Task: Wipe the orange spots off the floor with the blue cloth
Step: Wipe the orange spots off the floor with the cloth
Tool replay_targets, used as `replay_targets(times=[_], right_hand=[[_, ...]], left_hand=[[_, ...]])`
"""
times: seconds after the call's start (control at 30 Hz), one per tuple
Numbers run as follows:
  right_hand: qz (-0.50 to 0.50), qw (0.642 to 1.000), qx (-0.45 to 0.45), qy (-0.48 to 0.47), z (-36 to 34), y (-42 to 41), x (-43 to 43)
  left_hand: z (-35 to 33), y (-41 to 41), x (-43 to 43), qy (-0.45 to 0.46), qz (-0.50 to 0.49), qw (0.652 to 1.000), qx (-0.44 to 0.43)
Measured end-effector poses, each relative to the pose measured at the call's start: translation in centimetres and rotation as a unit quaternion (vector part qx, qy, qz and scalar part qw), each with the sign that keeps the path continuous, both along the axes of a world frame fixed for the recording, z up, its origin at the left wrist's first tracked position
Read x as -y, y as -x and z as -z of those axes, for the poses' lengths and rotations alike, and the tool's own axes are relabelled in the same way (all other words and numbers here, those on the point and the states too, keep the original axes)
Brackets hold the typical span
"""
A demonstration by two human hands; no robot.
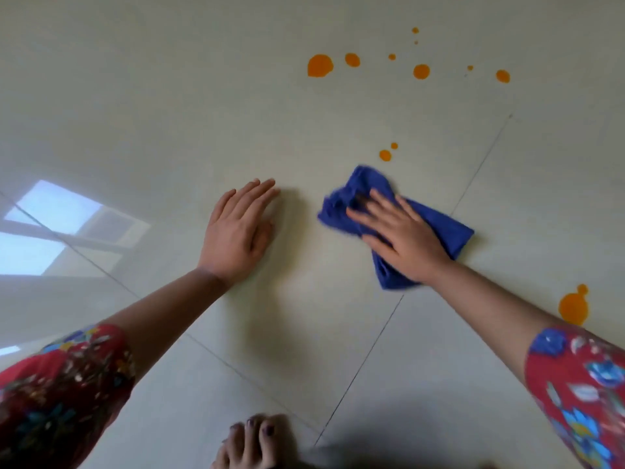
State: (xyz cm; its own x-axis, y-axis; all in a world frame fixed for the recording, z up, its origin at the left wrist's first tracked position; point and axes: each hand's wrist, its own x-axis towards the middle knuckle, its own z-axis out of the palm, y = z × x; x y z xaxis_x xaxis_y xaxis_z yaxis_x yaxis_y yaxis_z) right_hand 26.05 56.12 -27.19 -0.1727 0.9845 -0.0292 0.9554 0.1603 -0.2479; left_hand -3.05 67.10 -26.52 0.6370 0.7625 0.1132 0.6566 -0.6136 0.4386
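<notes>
Bare foot (252, 441) nearest. Right hand (402, 238), fingers spread, pressing blue cloth (446, 231) onto floor (304, 130); left hand (236, 231) lying flat, bracing. Wiping step; next, pushing cloth far onto nearby orange spots (385, 155).

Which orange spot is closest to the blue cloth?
The small orange spot just beyond the blue cloth, with a tinier dot beside it.

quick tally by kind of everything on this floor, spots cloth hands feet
round orange spots: 11, counting the joined pair by the right forearm as one, skipping the sliver at the top edge
crumpled blue cloth: 1
bare hands: 2, left hand flat on the pale tiled floor, right hand pressing the cloth
bare foot: 1
total: 15
</notes>
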Motion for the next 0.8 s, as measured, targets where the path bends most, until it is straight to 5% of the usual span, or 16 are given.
replay_targets(times=[0.1, 0.3, 0.47, 0.57, 0.8], right_hand=[[0.108, 0.993, -0.042, -0.027, 0.4, 2.5, -4.0], [-0.034, 0.999, -0.01, -0.023, 0.3, 1.8, 0.8], [0.267, 0.962, -0.026, -0.059, 1.0, -4.5, -2.2], [0.319, 0.946, -0.019, -0.051, 0.9, -3.5, -7.8], [0.018, 1.0, 0.0, -0.008, 0.3, 0.2, -2.1]], left_hand=[[0.3, -4.1, -2.5, 0.0, 0.008, 1.0, -0.009], [1.7, -6.9, -3.9, 0.011, -0.038, 0.999, -0.033], [1.6, -6.8, -3.9, 0.01, -0.036, 0.999, -0.036], [1.4, -6.8, -3.9, 0.014, -0.033, 0.999, -0.038], [1.7, -6.3, -3.9, 0.014, -0.026, 0.999, -0.024]])
